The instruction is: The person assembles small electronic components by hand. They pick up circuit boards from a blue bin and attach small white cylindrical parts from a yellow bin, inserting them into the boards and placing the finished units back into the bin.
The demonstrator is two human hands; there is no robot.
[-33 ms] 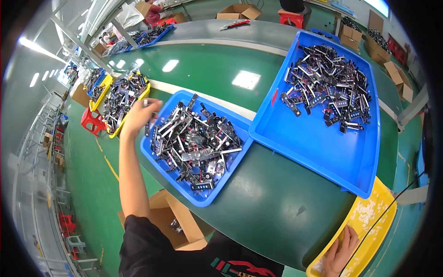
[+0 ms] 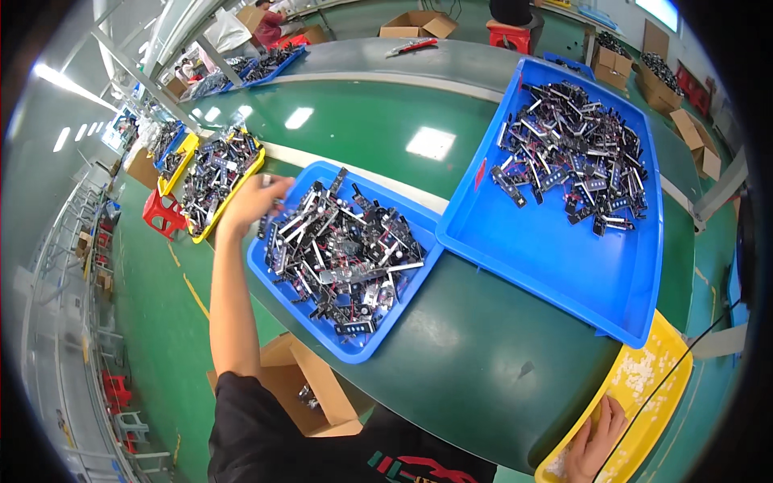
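Note:
My left hand (image 2: 251,203) is over the far left corner of the smaller blue tray (image 2: 360,354), fingers closed and slightly blurred. A small black electronic module (image 2: 262,226) hangs below the fingers, partly hidden by them. A tangled heap of similar modules (image 2: 346,249) fills this tray, black and white strips with thin wires. Low on the right, my right hand (image 2: 594,441) reaches into a yellow tray (image 2: 662,332). Its fingers are bent and slightly apart among small white pieces (image 2: 638,372); nothing shows in them, and the fingertips are partly hidden.
A larger blue tray (image 2: 555,270) with more modules overlaps the smaller tray's right side. A black cable (image 2: 672,366) crosses the yellow tray. Below the dark green table (image 2: 483,346) stands an open cardboard box (image 2: 294,378). A red-handled tool (image 2: 412,47) lies on the far bench.
My left hand has shifted slightly right and down, toward the smaller tray, its fingers tilting over further. My right hand stays in the yellow tray.

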